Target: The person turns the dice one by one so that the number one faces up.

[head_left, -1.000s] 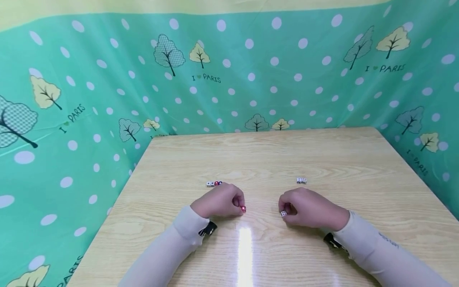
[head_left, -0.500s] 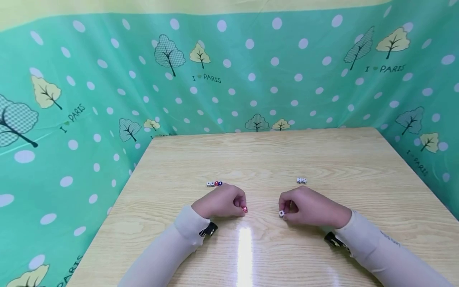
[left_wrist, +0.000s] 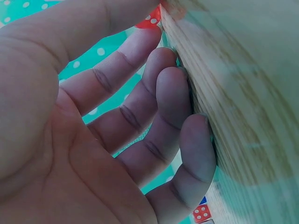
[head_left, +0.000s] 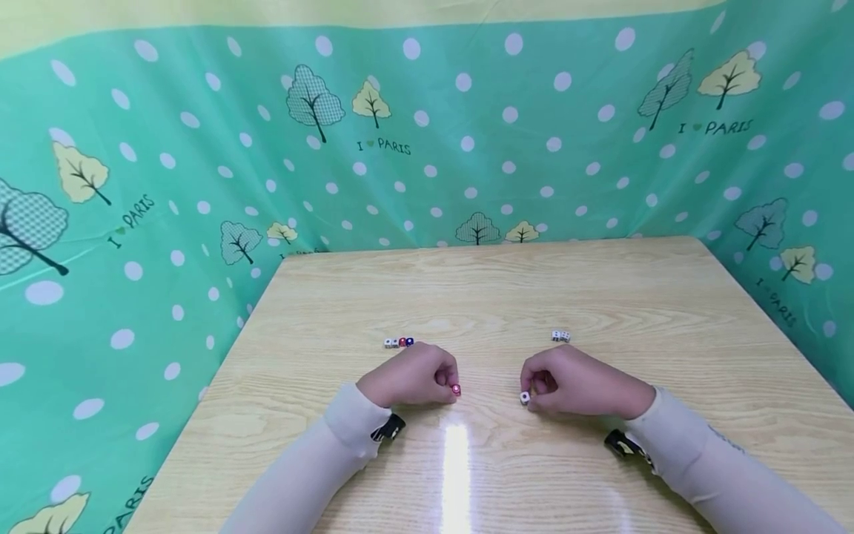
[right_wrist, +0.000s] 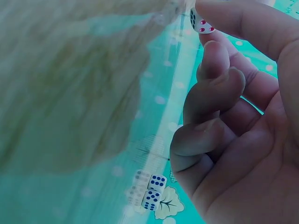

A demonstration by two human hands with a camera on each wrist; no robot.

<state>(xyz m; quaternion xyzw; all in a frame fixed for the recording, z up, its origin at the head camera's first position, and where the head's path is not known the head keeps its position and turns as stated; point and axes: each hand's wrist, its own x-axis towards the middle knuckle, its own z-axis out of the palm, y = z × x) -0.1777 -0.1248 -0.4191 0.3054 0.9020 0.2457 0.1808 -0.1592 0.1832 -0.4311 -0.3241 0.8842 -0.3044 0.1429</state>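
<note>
Near the middle of the table, my left hand (head_left: 414, 374) pinches a red die (head_left: 457, 389) between thumb and index finger, close to the wood. The left wrist view shows white pips on this red die (left_wrist: 150, 19), partly hidden by the fingers. To the right, my right hand (head_left: 579, 384) pinches a white die (head_left: 525, 397) the same way, a single dark pip toward the head camera. In the right wrist view, red pips show on one side of the white die (right_wrist: 203, 25) and dark ones on another. A gap of bare wood separates the two hands.
Behind my left hand stands a short row of touching dice: white ones (head_left: 391, 343), a red one (head_left: 402, 342) and a blue one (head_left: 410, 342). Two white dice (head_left: 560, 336) sit side by side behind my right hand. A green dotted curtain (head_left: 427, 178) borders the wooden table (head_left: 480, 289).
The white die in my right fingers has turned, from a face with several pips to one with a single pip. My left hand has shifted slightly right with the red die.
</note>
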